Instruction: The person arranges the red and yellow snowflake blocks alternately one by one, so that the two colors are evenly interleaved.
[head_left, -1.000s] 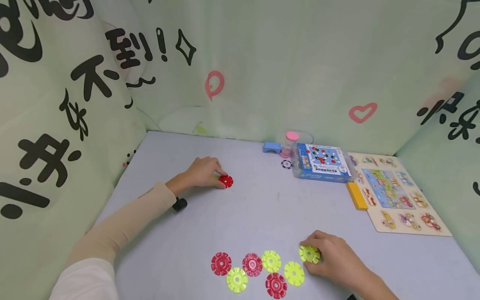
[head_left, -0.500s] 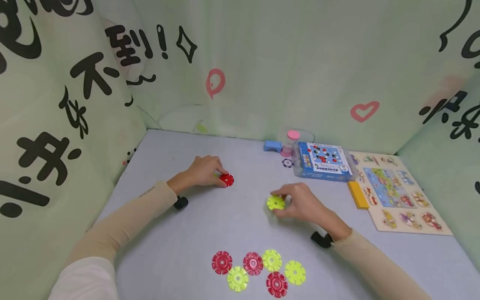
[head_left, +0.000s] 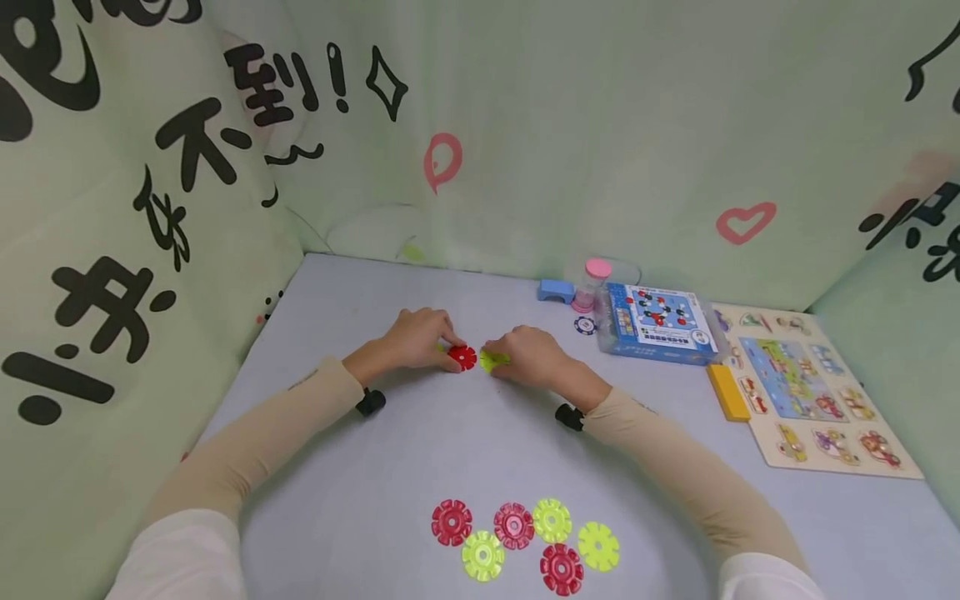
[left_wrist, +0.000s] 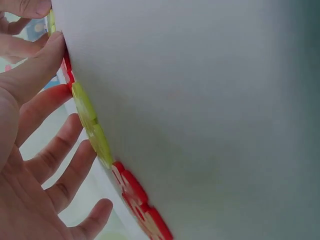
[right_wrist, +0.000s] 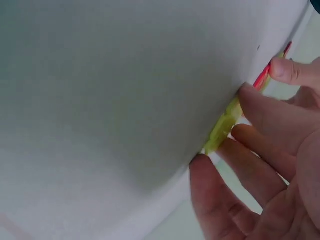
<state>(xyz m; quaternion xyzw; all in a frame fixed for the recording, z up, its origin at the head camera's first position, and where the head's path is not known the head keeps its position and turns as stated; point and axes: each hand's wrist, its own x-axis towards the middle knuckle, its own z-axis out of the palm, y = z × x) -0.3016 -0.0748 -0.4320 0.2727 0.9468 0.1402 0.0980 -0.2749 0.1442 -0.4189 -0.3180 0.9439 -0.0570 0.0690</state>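
My left hand (head_left: 422, 337) pinches a red notched building disc (head_left: 465, 358) on the table by its edges, thumb on one side and index finger on the other. In the left wrist view, a yellow-green disc (left_wrist: 92, 122) and another red disc (left_wrist: 140, 195) continue the row beneath the other fingers; my hand mostly hides them in the head view. My right hand (head_left: 534, 356) grips a yellow-green disc (head_left: 491, 361) close to the right of the pinched red one. Low on the table lie several loose discs, among them a red one (head_left: 452, 522) and a yellow-green one (head_left: 598, 546).
At the back right stand a blue arch block (head_left: 556, 290), a pink-lidded small jar (head_left: 596, 275) and a boxed molecule set (head_left: 660, 323). A yellow block (head_left: 727, 393) lies against a wooden puzzle board (head_left: 840, 450). Printed curtains enclose the table.
My right hand has carried the yellow-green disc from the loose discs at the front up and left, beside the red disc. The left hand keeps its pinch in place.
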